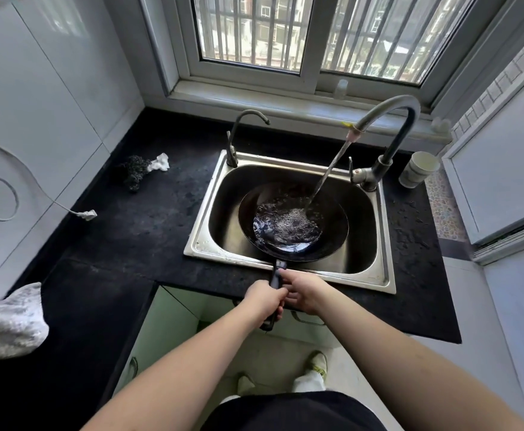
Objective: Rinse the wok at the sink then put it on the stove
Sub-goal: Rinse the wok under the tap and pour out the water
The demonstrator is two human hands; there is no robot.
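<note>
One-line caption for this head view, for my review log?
Both hands, left hand and right hand, grip the wok handle while tap water fills it in the sink.

The wok (293, 223) sits in the sink (288, 276), its handle (275, 279) pointing to 6 o'clock. The tall faucet (388, 141) stands at 1 o'clock, a cup (417, 169) beyond it (on the counter (136, 225)); a scrubber (133, 172) lies at 10 o'clock.
</note>
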